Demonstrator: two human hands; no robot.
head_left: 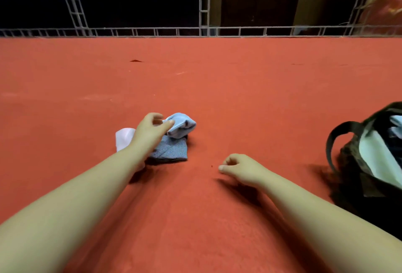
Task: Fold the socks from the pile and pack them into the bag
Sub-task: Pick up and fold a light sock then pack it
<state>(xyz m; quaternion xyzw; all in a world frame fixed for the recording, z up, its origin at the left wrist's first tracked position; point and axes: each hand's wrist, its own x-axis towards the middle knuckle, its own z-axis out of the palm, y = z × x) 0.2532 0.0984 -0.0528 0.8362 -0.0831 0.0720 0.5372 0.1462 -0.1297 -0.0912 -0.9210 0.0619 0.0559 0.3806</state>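
A small pile of socks lies on the red surface left of centre: a light blue sock (182, 125) on top, a blue striped sock (171, 150) beneath, a white sock (123, 138) at the left. My left hand (151, 128) hovers over the pile with fingers relaxed, its thumb at the light blue sock's edge. Whether it touches the sock is unclear. My right hand (238, 167) hangs just above the surface to the right, fingers loosely curled, holding nothing. A dark bag (356, 157) with a pale lining stands open at the right edge, with fabric inside.
The red carpeted surface (217, 90) stretches far ahead to a metal truss rail (204, 31) at its back edge. Dark space and shelving lie beyond. The bag's handle (334, 140) loops out toward the left.
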